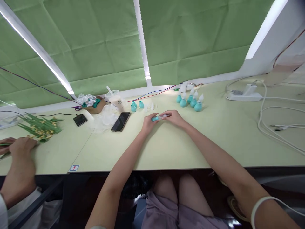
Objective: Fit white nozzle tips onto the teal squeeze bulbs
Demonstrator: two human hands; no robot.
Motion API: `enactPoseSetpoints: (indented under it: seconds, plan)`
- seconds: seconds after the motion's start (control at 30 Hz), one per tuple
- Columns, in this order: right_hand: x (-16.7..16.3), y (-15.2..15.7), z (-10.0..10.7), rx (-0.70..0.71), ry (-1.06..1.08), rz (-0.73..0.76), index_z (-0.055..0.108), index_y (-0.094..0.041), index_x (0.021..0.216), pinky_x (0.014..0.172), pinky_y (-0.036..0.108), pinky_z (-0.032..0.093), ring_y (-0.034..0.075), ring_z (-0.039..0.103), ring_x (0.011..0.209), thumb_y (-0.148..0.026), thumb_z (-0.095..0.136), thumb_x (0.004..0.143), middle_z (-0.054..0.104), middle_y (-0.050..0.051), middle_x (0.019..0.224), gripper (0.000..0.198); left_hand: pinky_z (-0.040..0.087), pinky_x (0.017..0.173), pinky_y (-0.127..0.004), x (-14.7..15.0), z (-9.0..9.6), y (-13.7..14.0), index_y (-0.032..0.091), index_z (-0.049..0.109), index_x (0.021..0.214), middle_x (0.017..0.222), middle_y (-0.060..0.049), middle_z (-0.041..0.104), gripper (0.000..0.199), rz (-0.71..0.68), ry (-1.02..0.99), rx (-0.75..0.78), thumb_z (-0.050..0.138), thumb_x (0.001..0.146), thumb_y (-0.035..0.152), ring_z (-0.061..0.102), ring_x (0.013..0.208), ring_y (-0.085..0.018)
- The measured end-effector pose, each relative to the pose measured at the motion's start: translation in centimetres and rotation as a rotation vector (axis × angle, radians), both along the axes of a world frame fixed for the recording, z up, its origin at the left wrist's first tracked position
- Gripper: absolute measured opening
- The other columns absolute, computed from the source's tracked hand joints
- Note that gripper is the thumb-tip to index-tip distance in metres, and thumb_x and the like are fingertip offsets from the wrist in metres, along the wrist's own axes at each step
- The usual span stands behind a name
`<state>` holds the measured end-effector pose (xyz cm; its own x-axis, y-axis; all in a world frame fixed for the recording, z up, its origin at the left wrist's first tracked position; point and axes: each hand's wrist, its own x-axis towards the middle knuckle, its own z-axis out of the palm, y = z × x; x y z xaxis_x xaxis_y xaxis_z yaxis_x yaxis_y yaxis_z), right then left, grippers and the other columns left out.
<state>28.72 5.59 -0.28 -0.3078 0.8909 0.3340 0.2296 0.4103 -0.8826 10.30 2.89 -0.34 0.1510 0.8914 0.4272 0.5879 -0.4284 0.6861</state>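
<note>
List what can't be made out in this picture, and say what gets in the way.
All in the head view:
The teal piece: its full shape, partly covered by the left hand.
The pale piece at the right hand: too small to tell its exact shape.
The drink cup: most of its print, too small.
The cardboard box: its bottom, covered by crumpled plastic.
A co-worker's farther hand: cut off by the left edge.

Your left forearm (128, 152) slants forward and to the right, your right forearm (212, 146) forward and to the left — both bare, converging ahead of you. Your left hand (147, 123) and right hand (175, 118) sit just beside each other, each closed in a small pinch. The right hand's fingers (166, 113) bend and point left — toward the left hand's fingertips (153, 114).
</note>
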Motion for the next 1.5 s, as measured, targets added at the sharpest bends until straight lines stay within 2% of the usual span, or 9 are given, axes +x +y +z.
enactPoseSetpoints:
  seconds: [0.2, 0.43, 0.77, 0.93, 1.03, 1.13, 1.27, 1.43, 1.5]
  plan:
    - [0.3, 0.1, -0.2, -0.065, -0.023, 0.045, 0.075, -0.018, 0.087, 0.079, 0.033, 0.049, 0.022, 0.064, 0.082, -0.028, 0.07, 0.065, 0.072, 0.005, 0.086, 0.025, 0.049, 0.087, -0.036, 0.4, -0.6, 0.0, 0.019, 0.066, 0.111, 0.104, -0.007, 0.07, 0.04, 0.025, 0.098, 0.003, 0.071, 0.071, 0.022, 0.065, 0.091, -0.024]
    - [0.3, -0.3, -0.1, -0.086, -0.071, 0.053, 0.076, -0.018, 0.083, 0.077, 0.032, 0.05, 0.022, 0.065, 0.081, -0.024, 0.069, 0.063, 0.073, 0.005, 0.083, 0.022, 0.049, 0.085, -0.032, 0.4, -0.9, 0.0, 0.02, 0.062, 0.118, 0.098, -0.008, 0.071, 0.047, 0.001, 0.253, 0.001, 0.07, 0.072, 0.017, 0.065, 0.092, -0.023]
    - [0.4, 0.5, -0.8, -0.155, 0.012, 0.072, 0.076, -0.017, 0.084, 0.069, 0.03, 0.051, 0.019, 0.065, 0.069, -0.028, 0.073, 0.061, 0.072, 0.004, 0.073, 0.025, 0.048, 0.081, -0.029, 0.7, -0.9, -0.3, 0.022, 0.062, 0.118, 0.094, -0.007, 0.07, 0.041, -0.012, 0.318, 0.053, 0.066, 0.077, 0.02, 0.064, 0.088, -0.02]
    - [0.3, 0.3, -0.9, -0.217, 0.064, 0.075, 0.075, -0.016, 0.085, 0.071, 0.031, 0.052, 0.019, 0.066, 0.068, -0.03, 0.075, 0.06, 0.072, 0.004, 0.072, 0.029, 0.048, 0.079, -0.028, 1.0, -0.7, -0.5, 0.022, 0.059, 0.12, 0.091, -0.007, 0.07, 0.043, -0.004, 0.309, 0.065, 0.066, 0.077, 0.022, 0.064, 0.086, -0.019]
    - [0.1, 0.0, -0.6, -0.245, 0.093, 0.07, 0.075, -0.016, 0.085, 0.073, 0.031, 0.052, 0.018, 0.066, 0.068, -0.03, 0.075, 0.06, 0.072, 0.005, 0.072, 0.029, 0.048, 0.082, -0.031, 1.1, -0.7, -0.4, 0.02, 0.059, 0.12, 0.091, -0.009, 0.07, 0.044, 0.006, 0.3, 0.081, 0.066, 0.077, 0.021, 0.064, 0.086, -0.02]
    - [0.0, -0.4, -0.4, -0.265, 0.108, 0.078, 0.075, -0.016, 0.085, 0.072, 0.031, 0.052, 0.018, 0.065, 0.068, -0.031, 0.075, 0.061, 0.072, 0.005, 0.074, 0.029, 0.044, 0.094, -0.035, 1.1, -0.8, -0.4, 0.019, 0.056, 0.123, 0.093, -0.008, 0.071, 0.044, -0.021, 0.321, 0.127, 0.063, 0.079, 0.021, 0.064, 0.09, -0.019]
    - [0.0, -0.5, -0.5, -0.26, 0.036, 0.091, 0.075, -0.016, 0.082, 0.07, 0.03, 0.051, 0.019, 0.065, 0.068, -0.032, 0.075, 0.06, 0.071, 0.004, 0.072, 0.027, 0.033, 0.106, -0.038, 1.1, -0.9, -0.4, 0.018, 0.054, 0.123, 0.099, -0.007, 0.071, 0.042, -0.1, 0.388, 0.115, 0.059, 0.082, 0.022, 0.064, 0.094, -0.017]
    - [-0.1, -0.1, -0.8, -0.177, -0.036, 0.063, 0.074, -0.017, 0.079, 0.072, 0.031, 0.05, 0.018, 0.064, 0.07, -0.03, 0.072, 0.063, 0.071, 0.004, 0.076, 0.021, 0.033, 0.105, -0.037, 1.5, -0.9, -0.3, 0.019, 0.051, 0.125, 0.1, -0.007, 0.07, 0.047, -0.076, 0.353, 0.078, 0.06, 0.08, 0.02, 0.063, 0.098, -0.018]
    - [0.0, 0.0, -0.5, -0.11, -0.05, 0.041, 0.072, -0.018, 0.086, 0.075, 0.032, 0.049, 0.019, 0.064, 0.074, -0.031, 0.07, 0.065, 0.071, 0.004, 0.08, 0.024, 0.033, 0.103, -0.037, 1.7, -0.7, -0.3, 0.02, 0.047, 0.128, 0.096, -0.006, 0.07, 0.052, -0.037, 0.289, 0.086, 0.061, 0.079, 0.02, 0.062, 0.098, -0.018]
